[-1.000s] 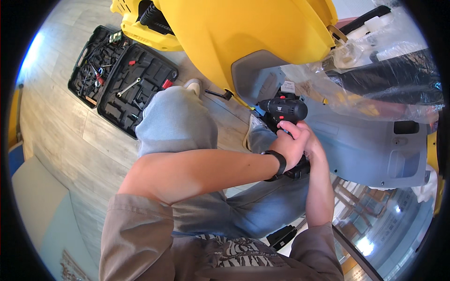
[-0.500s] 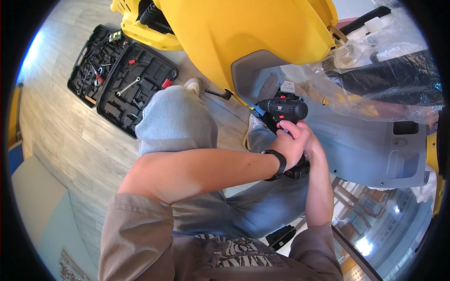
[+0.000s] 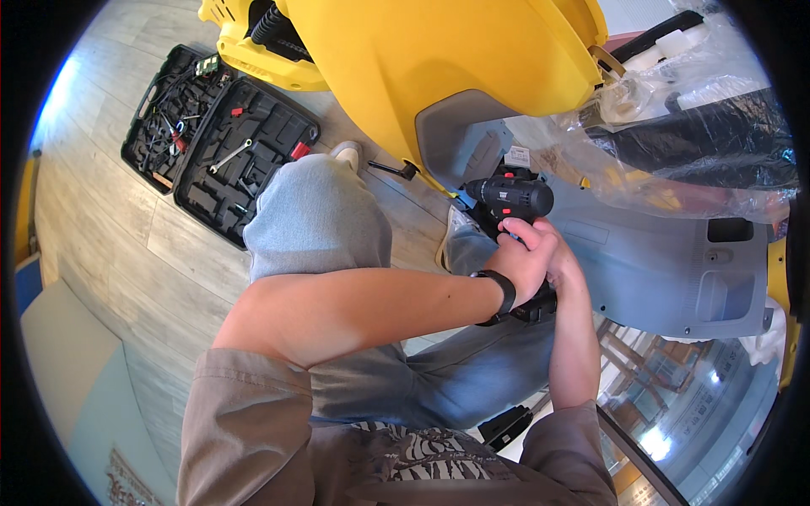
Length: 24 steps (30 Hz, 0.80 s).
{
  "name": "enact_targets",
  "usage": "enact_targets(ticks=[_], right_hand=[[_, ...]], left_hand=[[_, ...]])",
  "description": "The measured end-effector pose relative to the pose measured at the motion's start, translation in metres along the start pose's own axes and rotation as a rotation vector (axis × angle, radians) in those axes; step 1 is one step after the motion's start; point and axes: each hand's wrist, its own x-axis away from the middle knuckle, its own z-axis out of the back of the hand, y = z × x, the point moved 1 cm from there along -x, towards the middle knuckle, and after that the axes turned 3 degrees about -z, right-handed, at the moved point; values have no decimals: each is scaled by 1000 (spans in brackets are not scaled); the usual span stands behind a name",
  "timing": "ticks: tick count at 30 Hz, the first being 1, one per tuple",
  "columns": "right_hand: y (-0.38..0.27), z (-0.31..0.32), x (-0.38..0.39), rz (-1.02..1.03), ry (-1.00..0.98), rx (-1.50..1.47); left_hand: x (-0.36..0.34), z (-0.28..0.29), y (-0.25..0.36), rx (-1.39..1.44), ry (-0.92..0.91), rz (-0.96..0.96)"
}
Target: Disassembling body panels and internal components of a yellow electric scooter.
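Observation:
My left hand, with a black watch at its wrist, wraps round the handle of a black cordless drill with red switches. My right hand grips the same handle from the right, partly hidden by the left one. The drill lies on its side, nose toward a small blue piece at the lower edge of a yellow molded body with a grey inset. Its tip's exact contact is hidden. A grey plastic panel lies just right of the drill, and a black bar sticks out left of it.
An open black tool case with a wrench lies on the wooden floor. Plastic-wrapped black parts are at the upper right. A glass surface is at the lower right, a pale board at the lower left.

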Motion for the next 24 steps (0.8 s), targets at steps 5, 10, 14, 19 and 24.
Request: enact_targets(ticks=[5, 10, 14, 19, 24], right_hand=[[5, 3, -4, -82, -4, 33], [1, 2, -1, -67, 10, 47], [-1, 0, 1, -69, 4, 12], [-7, -6, 8, -18, 26, -8], [2, 2, 3, -114, 24, 8]], left_hand=[[1, 1, 1, 21, 3, 6], [3, 2, 4, -16, -14, 22], [3, 3, 4, -33, -18, 31], [4, 3, 4, -33, -18, 23], [5, 3, 5, -37, -18, 6]])
